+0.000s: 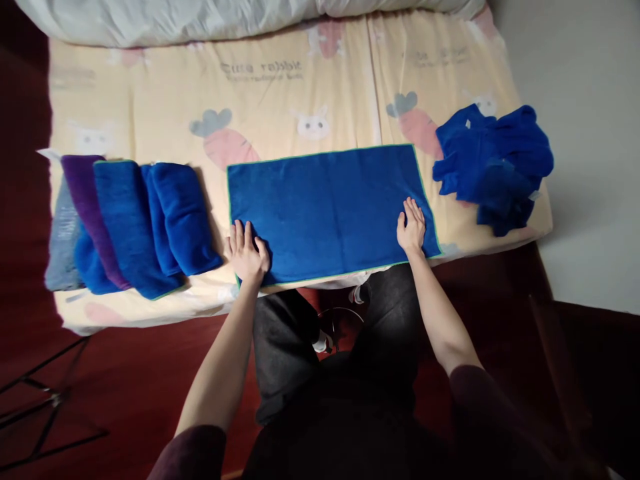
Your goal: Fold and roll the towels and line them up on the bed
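A blue towel [330, 207] with a thin green edge lies spread flat near the front edge of the bed. My left hand [247, 253] rests on its left end, fingers spread and palm down. On the right end lies my right hand [413, 227], also flat with its fingers stretched out. To the left is a row of folded towels [125, 227], mostly blue, with one purple and one grey. A crumpled heap of blue towels [495, 160] sits to the right.
The bed's yellow sheet [165, 87] carries rabbit and carrot prints. Along the back lies a white quilt [190, 20]. A pale wall or panel [585, 153] borders the right side. Thin black metal legs [53, 400] stand on the dark red floor at lower left.
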The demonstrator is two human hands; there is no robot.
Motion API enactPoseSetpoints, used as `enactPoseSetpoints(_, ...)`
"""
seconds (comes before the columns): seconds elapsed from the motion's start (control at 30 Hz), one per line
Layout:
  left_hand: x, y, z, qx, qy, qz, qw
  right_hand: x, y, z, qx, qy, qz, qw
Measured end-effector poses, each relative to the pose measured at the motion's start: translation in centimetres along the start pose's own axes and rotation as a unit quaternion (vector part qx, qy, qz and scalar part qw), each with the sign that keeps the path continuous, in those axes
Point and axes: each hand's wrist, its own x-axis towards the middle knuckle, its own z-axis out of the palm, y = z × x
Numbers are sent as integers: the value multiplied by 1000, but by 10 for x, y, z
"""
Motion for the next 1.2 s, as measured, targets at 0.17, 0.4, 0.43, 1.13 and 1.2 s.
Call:
enactPoseSetpoints(0.17,-1,3,3,-19,2,2,1000,4,-12,0,-12,-8,28,1000)
enactPoseSetpoints(0.4,1,4,2,-16,-11,-12,1000,-1,-154,46,67,-118,-99,986)
enactPoseSetpoints(0.43,1,4,2,-19,-11,-11,1000,-1,-173,53,80,-141,-135,977)
enactPoseSetpoints(1.13,2,9,-4,19,-45,-49,998,80,-9,21,-12,-53,-19,998)
enactPoseSetpoints(1.2,3,18,-5,35,-49,-63,996,81,-9,20,-19,-56,-18,998)
